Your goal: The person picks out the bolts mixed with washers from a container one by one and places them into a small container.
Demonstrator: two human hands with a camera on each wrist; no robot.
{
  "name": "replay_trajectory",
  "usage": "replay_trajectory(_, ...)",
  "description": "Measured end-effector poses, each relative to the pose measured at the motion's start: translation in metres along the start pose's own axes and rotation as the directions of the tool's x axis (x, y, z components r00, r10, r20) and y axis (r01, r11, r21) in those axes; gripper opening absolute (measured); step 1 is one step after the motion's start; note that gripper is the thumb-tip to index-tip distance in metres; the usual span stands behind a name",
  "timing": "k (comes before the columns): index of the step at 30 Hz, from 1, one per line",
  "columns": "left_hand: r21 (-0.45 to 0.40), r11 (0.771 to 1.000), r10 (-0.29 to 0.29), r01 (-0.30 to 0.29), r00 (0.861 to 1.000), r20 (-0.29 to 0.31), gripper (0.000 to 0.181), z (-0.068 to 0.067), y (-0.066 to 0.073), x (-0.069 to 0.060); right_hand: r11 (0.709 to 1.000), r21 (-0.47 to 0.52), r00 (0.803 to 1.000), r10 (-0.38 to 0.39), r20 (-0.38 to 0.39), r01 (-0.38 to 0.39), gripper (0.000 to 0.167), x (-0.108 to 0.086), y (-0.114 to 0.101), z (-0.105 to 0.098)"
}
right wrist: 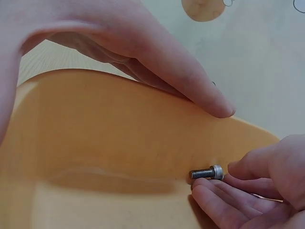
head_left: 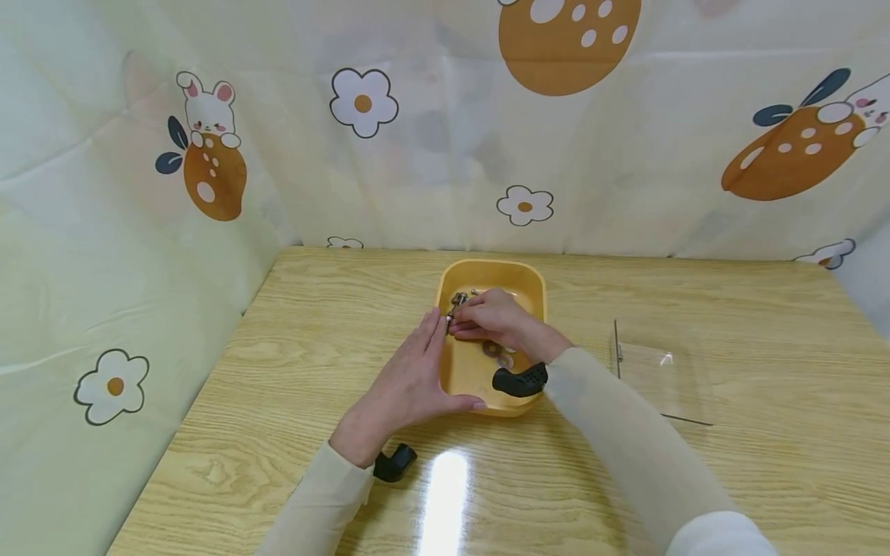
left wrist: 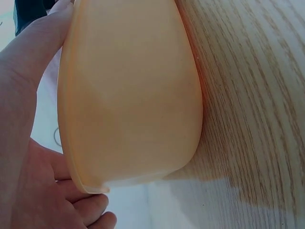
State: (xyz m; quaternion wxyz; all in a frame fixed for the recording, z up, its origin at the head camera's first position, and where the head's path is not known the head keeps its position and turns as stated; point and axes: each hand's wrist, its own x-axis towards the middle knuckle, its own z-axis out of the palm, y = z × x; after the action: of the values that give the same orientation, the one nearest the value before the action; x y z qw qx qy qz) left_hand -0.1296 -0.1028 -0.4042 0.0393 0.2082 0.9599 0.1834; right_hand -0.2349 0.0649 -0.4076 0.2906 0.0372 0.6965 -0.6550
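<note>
A yellow-orange plastic tray (head_left: pixel 462 394) stands on the table with small metal hardware inside. My left hand (head_left: pixel 410 378) rests along its left rim, fingers straight, thumb reaching across the near rim. In the left wrist view the tray's outer wall (left wrist: pixel 128 95) fills the middle, beside that hand. Inside the tray, my right hand (head_left: pixel 494 318) pinches a metal bolt (right wrist: pixel 205 172) near the left wall. The bolt lies sideways, its round head by the thumb and its thread pointing away from the hand. More metal pieces (head_left: pixel 460 298) lie at the tray's far left.
Several washers (head_left: pixel 492 350) lie on the tray floor under the right wrist. To the right, a clear plastic panel or box (head_left: pixel 660 378) sits on the wooden table (head_left: pixel 278 386). A patterned curtain (head_left: pixel 431 170) hangs behind. Black mounts (head_left: pixel 521 381) are worn at both wrists.
</note>
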Motion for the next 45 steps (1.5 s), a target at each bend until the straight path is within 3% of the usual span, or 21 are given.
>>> replay_trajectory(24, -0.004, 1.000, 0.006, -0.006, 1.000, -0.004, 0.132, -0.001, 0.001, 0.001, 0.998, 0.001, 0.998, -0.058, -0.021, 0.058, 0.026, 0.011, 0.009, 0.006)
replay_trajectory(45, 0.003, 1.000, 0.001, -0.001, 1.000, 0.003, 0.134, -0.001, 0.001, 0.002, 0.999, 0.010, 0.999, -0.044, -0.028, 0.044, 0.031, 0.000, 0.002, 0.000)
